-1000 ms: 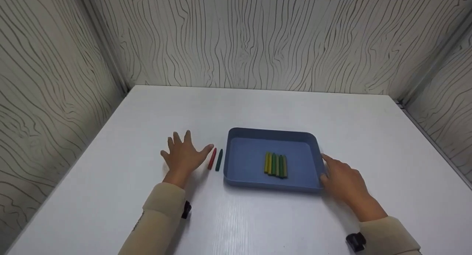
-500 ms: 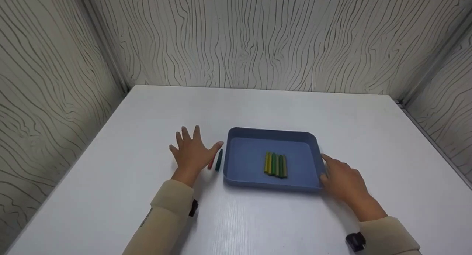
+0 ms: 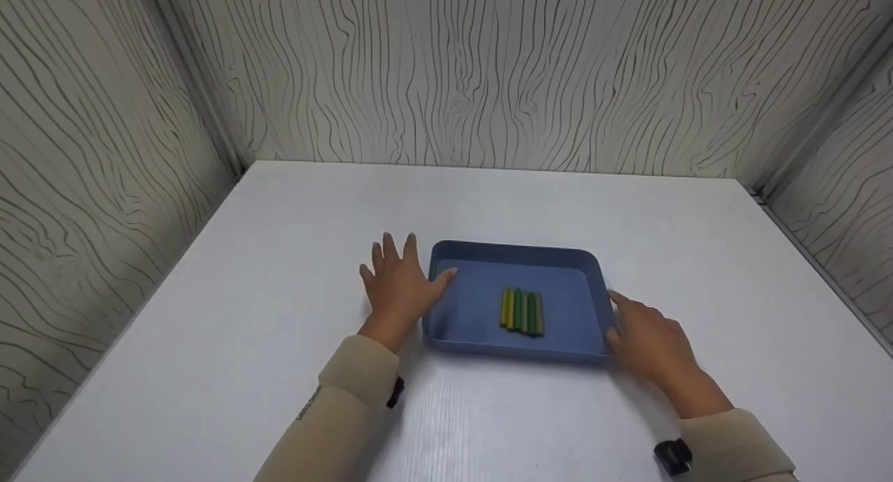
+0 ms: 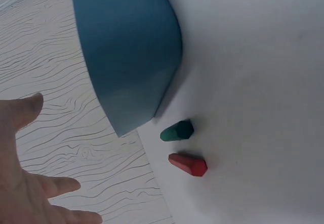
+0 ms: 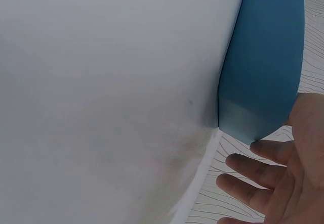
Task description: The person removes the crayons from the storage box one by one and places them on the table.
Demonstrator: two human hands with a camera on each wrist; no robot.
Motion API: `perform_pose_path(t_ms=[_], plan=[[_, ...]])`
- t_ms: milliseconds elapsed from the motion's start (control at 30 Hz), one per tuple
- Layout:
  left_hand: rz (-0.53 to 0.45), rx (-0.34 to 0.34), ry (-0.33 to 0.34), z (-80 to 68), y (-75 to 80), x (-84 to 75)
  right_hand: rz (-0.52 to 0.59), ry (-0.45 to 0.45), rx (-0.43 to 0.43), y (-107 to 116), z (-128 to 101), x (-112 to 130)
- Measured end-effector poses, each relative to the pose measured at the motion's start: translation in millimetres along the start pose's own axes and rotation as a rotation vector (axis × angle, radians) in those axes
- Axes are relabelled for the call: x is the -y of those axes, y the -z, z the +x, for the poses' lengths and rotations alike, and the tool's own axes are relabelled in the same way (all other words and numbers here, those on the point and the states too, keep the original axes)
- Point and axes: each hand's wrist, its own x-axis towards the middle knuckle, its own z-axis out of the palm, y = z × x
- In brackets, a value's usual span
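Observation:
My left hand (image 3: pixel 401 290) hovers at the left side of a shallow blue tray (image 3: pixel 474 346), fingers spread and nothing held, the thumb over the tray's inside. Below it, a green crayon (image 4: pixel 177 131) and a red crayon (image 4: pixel 188 164) lie side by side on the table, outside the tray; the head view hides both behind the hand. At the tray's right wall, my right hand (image 3: pixel 652 339) holds the edge, with an index fingertip (image 5: pixel 258 145) against the outside and the thumb at the rim. Several yellow and green crayons (image 3: pixel 521 312) lie in a row inside the tray.
The white table (image 3: pixel 474 426) carries the tray near its middle. Wood-grain patterned panels (image 3: pixel 460 70) rise behind the table and on both sides. A small black device (image 3: pixel 674 457) is strapped at the right sleeve's cuff.
My left hand has moved right, from beside the two loose crayons to above them and over the tray's left wall. The right hand, tray and crayon row have stayed put.

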Motion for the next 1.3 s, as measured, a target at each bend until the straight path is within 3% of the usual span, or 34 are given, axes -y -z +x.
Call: perform_pose_path(t_ms=[233,867,1300], plan=[[-0.023,0.023,-0.046,-2.7,-10.0,-13.8,0.005,-0.002,0.014,1,0,0],[0.092,0.094,-0.115,-11.2,-37.3,-45.4,0.022,-0.003,0.008,1,0,0],[0.156,0.096,-0.134,-16.6,-54.7,-57.7,0.003,0.011,0.001,-1,0,-1]])
